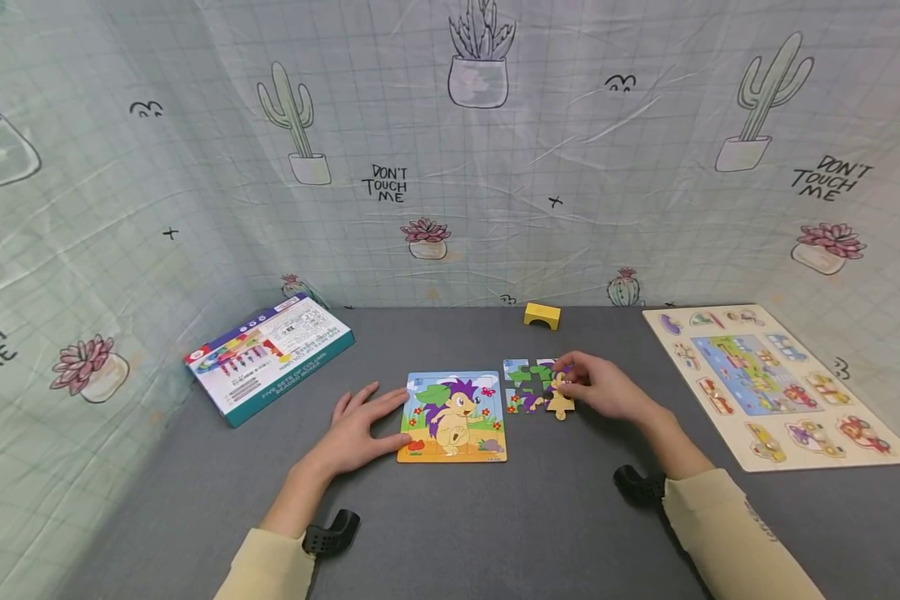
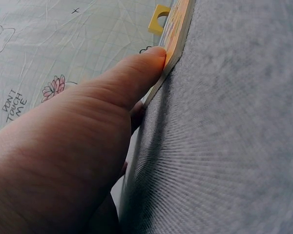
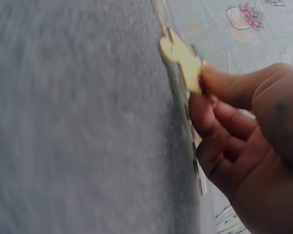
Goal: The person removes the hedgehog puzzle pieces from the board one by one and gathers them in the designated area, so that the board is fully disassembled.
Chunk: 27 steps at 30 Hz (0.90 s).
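Note:
A square picture board of a purple-spined hedgehog (image 1: pixel 453 421) lies flat on the grey table. My left hand (image 1: pixel 352 437) rests at its left side, fingers spread and thumb on the lower left edge; in the left wrist view the thumb (image 2: pixel 132 75) touches the board's rim. Right of the board lies a group of joined jigsaw pieces (image 1: pixel 517 375) with green and purple parts and a gap in the middle. My right hand (image 1: pixel 607 387) pinches a cream-coloured jigsaw piece (image 3: pixel 185 63) between thumb and fingertips, at the right side of that group.
A yellow arch block (image 1: pixel 542 315) stands behind the pieces. To the right lies a large wooden picture board (image 1: pixel 720 367) with vehicle shapes. A flat box (image 1: pixel 270 358) lies at the back left. A printed cloth (image 1: pixel 480 167) hangs behind the table (image 1: pixel 450 533).

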{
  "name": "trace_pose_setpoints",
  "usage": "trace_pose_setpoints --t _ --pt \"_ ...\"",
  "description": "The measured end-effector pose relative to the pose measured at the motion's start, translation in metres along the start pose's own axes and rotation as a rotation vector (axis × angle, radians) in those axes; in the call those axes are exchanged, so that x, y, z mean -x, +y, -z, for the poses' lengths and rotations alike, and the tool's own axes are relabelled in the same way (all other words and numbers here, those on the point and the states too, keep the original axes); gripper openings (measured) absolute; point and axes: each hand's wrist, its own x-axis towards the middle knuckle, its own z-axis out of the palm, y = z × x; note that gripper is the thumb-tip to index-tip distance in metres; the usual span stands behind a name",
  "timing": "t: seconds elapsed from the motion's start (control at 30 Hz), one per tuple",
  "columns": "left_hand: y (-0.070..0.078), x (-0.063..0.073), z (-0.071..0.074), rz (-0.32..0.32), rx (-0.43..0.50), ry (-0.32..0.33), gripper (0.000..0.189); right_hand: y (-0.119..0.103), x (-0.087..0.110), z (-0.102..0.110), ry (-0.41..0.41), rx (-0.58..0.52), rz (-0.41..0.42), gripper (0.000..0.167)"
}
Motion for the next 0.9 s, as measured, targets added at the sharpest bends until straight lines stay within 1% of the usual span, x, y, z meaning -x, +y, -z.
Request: trace_pose_setpoints --t 0.17,0.3,0.57,0.7,0.83,0.9 --pt "0.0004 0.0007 0.0002 -0.001 0.001 -0.001 0.07 0.001 0.0002 -0.0045 0.038 0.062 0.029 0.022" --pt "0.0004 0.0007 0.0006 -0.004 0.003 0.0 0.07 0.0012 0.0007 -0.0071 0.041 0.108 0.058 0.022" --pt "-0.0002 -0.0001 0.001 -0.002 0.001 -0.008 0.07 -0.0001 0.0026 -0.0078 0.055 0.136 0.051 0.024" --pt "0.0 -0.0002 0.0008 -0.002 0.001 -0.007 0.07 0.0 0.0039 -0.0071 0.043 0.147 0.059 0.032" --pt "0.0003 -0.0003 0.0004 -0.007 -0.001 -0.003 0.07 -0.0005 0.0046 -0.0065 0.013 0.149 0.05 0.044" --pt "0.0005 0.0001 0.0006 -0.011 -0.003 0.0 0.07 -0.0011 0.0048 -0.0062 -0.004 0.155 0.05 0.048"
